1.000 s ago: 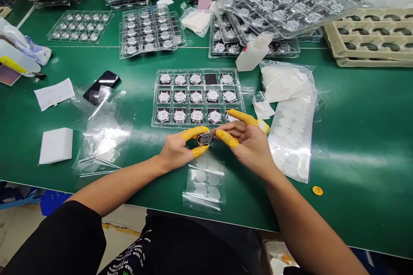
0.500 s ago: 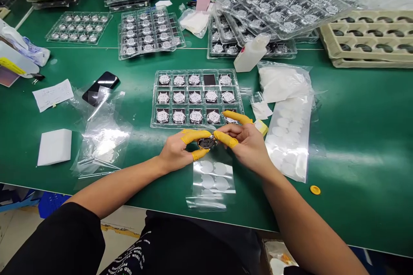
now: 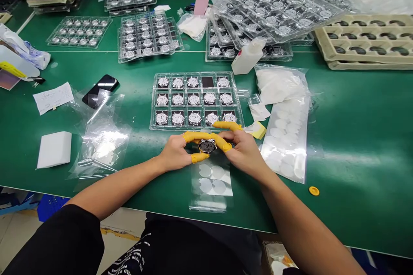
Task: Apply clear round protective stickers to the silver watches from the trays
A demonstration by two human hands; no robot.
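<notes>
A small round metal watch case (image 3: 207,146) is pinched between both hands just above the table. My left hand (image 3: 178,153) grips it with yellow-cotted thumb and forefinger from the left. My right hand (image 3: 242,150) grips it from the right, its cotted forefinger laid over the top. Under the hands lies a clear sheet of round white stickers (image 3: 212,180). Just beyond them sits a clear tray (image 3: 153,111) of watch cases in three rows, one pocket in the back row empty.
A clear bag of white discs (image 3: 285,137) and a white pad bag (image 3: 279,81) lie to the right, with a white bottle (image 3: 247,56). Left: crumpled plastic bags (image 3: 103,137), a phone (image 3: 100,88), a white block (image 3: 54,149). More trays and other people's hands fill the far side.
The right forefinger has closed down over the watch case, meeting the left forefinger. The sticker sheet has shifted a little under the hands.
</notes>
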